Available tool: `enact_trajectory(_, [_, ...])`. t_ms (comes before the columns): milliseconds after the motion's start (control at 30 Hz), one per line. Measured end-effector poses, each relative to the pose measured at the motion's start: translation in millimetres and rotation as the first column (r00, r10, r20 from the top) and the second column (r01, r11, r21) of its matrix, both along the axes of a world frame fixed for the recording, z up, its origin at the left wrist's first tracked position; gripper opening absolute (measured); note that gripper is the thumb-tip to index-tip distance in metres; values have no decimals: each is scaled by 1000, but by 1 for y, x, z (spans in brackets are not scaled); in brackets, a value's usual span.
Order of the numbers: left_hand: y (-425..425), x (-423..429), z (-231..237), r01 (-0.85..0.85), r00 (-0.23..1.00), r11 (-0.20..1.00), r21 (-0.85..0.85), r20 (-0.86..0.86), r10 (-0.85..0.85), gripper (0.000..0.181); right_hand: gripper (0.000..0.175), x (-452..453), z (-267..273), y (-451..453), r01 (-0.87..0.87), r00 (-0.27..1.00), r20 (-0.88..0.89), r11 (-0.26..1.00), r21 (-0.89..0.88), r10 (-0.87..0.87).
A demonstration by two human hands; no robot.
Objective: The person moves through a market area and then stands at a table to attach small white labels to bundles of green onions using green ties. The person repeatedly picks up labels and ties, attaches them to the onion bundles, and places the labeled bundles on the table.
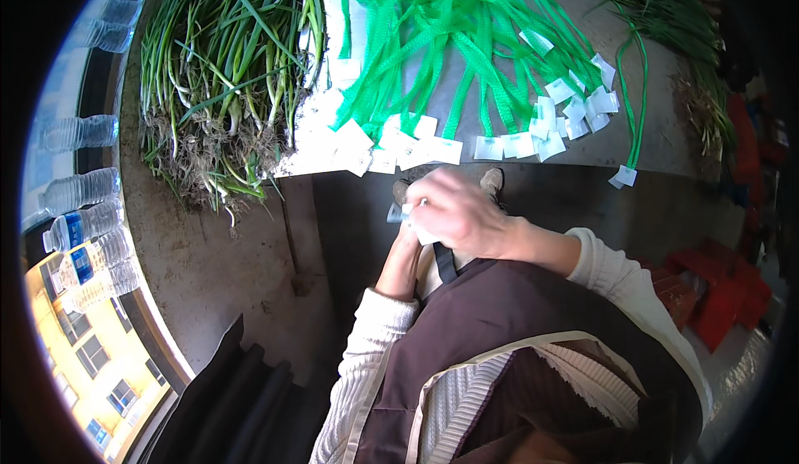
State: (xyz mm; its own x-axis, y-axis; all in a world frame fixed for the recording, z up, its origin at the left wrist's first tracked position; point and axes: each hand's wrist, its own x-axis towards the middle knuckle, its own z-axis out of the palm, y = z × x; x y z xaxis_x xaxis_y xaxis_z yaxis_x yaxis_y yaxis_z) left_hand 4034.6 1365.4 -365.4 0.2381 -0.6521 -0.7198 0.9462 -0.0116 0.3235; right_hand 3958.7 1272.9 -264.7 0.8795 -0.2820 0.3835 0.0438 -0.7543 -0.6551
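Both my hands meet over the lap, just off the table's near edge. My right hand (459, 211) lies over my left hand (407, 230), most of which is hidden beneath it. Small white tags (426, 234) show between the fingers; which hand grips them is not plain. Beyond the hands, green mesh net strips (431, 46) with white paper tags (443, 150) at their ends fan out on the table (665, 114). One tagged green strip (638, 108) lies apart on the right.
Green onions with soil on their roots (231, 77) are heaped at the table's left, and more green onions (674, 21) lie at the far right. Plastic bottles (81, 189) line the window ledge at left. Red objects (718, 289) stand low on the right.
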Motion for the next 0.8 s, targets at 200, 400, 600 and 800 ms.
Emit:
enact_trajectory(200, [-10,33,3,244,712,963,118,653,-260,13,42,10,-9,1,-216,945,-187,942,255,268])
enact_trajectory(400, [-33,78,7,19,-21,831,556,831,-556,44,12,1,-26,-6,176,960,-281,785,594,-3])
enact_trajectory(600, [-52,97,-7,140,-59,781,609,793,-607,28,10,-6,-46,-16,296,928,-366,749,593,-76])
enact_trajectory(800, [-54,97,14,267,269,864,427,828,-492,15,13,-13,-69,-17,404,905,-390,635,658,-172])
